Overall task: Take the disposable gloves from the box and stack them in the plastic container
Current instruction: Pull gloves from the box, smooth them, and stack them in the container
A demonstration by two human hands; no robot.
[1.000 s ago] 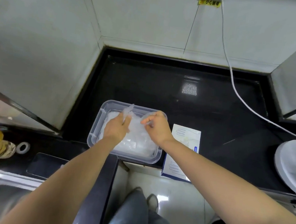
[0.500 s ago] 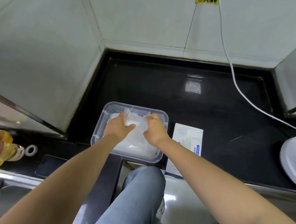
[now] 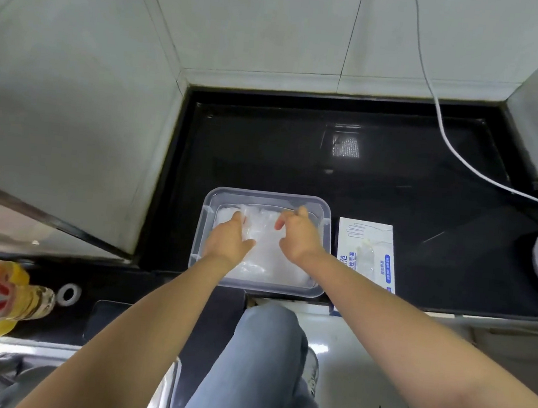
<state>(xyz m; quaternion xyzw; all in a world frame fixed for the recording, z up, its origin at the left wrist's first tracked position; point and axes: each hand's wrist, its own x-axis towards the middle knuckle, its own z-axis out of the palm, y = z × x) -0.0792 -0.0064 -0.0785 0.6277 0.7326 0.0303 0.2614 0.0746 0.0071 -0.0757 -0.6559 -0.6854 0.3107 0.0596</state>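
Right now, lower middle of the frame: both hands down inside the plastic container (image 3: 266,200), over the pale pile of gloves (image 3: 267,259) already lying in it. Right hand (image 3: 297,239) with a curled grip, thumb and forefinger pinched on the far edge of the top glove; left hand (image 3: 228,239) low on the pile's left part, fingers forward, thumb out, grip not readable as pinching or merely pressing. Container set on the black tabletop (image 3: 298,160) near its front edge, just left of the box (image 3: 367,243), a sliver of tabletop between them. Judged as laying and smoothing one glove onto the stack, well into the task by the depth of the pile, though box contents hidden. Likely handling: feather-light, limp, slick thin film, clingy, prone to crumpling, bunching or lifting away with a departing hand. Best taken at the cuff or at two opposite edges with a light fingertip pinch, spread taut, lowered flat, then pressed down with an open palm before letting go
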